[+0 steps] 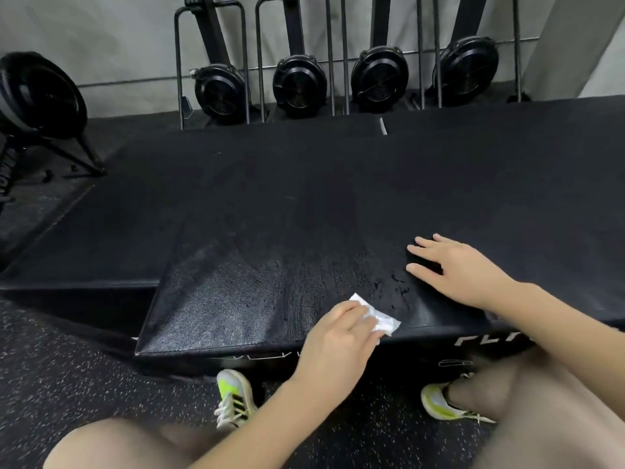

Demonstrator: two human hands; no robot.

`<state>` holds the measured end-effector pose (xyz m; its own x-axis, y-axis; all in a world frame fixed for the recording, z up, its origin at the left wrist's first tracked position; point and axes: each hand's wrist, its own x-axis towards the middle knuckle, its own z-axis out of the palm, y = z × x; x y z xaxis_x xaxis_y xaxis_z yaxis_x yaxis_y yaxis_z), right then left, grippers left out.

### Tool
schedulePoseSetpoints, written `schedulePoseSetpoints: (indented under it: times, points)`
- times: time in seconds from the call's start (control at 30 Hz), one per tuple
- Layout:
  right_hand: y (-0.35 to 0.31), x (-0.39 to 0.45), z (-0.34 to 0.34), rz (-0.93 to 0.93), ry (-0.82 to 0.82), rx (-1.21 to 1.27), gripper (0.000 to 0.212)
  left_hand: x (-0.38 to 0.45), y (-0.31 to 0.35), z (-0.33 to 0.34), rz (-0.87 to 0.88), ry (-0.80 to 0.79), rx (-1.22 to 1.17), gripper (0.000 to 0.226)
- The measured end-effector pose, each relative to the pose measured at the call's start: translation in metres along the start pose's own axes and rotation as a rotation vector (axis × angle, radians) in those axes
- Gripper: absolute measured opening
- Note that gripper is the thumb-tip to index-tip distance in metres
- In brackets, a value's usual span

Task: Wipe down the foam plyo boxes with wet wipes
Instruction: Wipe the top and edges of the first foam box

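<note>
A black foam plyo box (pixel 236 299) lies in front of me, its top shiny with wet streaks near the front edge. More black foam boxes (pixel 338 170) lie behind it and to both sides at about the same height. My left hand (pixel 338 336) grips a crumpled white wet wipe (pixel 385 321) and holds it against the box top, close to the front edge. My right hand (pixel 453 269) rests flat on the top with its fingers spread, a little farther back and to the right of the wipe.
Several upright rowing machines (pixel 297 86) stand against the grey wall behind the boxes. A fan bike (pixel 37 96) stands at the far left. My shoes (pixel 233 397) rest on the speckled rubber floor (pixel 67 384) at the box's front.
</note>
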<state>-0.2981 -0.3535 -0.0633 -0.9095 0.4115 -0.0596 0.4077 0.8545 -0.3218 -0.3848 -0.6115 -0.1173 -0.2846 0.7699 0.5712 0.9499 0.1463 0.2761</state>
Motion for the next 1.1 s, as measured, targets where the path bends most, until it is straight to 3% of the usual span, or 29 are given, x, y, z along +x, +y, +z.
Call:
schedulePoseSetpoints:
  times: [0.23, 0.63, 0.87, 1.1]
  points:
    - [-0.003, -0.003, 0.004, -0.011, 0.004, -0.021, 0.063, -0.065, -0.059, -0.042, 0.020, 0.044, 0.107, 0.025]
    - [-0.008, -0.007, 0.006, 0.022, 0.033, 0.033, 0.062, -0.015, 0.000, 0.028, 0.228, -0.030, 0.100, 0.032]
    - [-0.005, -0.010, 0.008, 0.014, 0.032, 0.052, 0.061, -0.057, -0.062, -0.036, 0.354, -0.123, 0.152, 0.034]
    - [-0.005, -0.013, 0.010, 0.018, 0.033, 0.074, 0.060, -0.107, -0.129, -0.110, 0.312, -0.216, 0.283, 0.048]
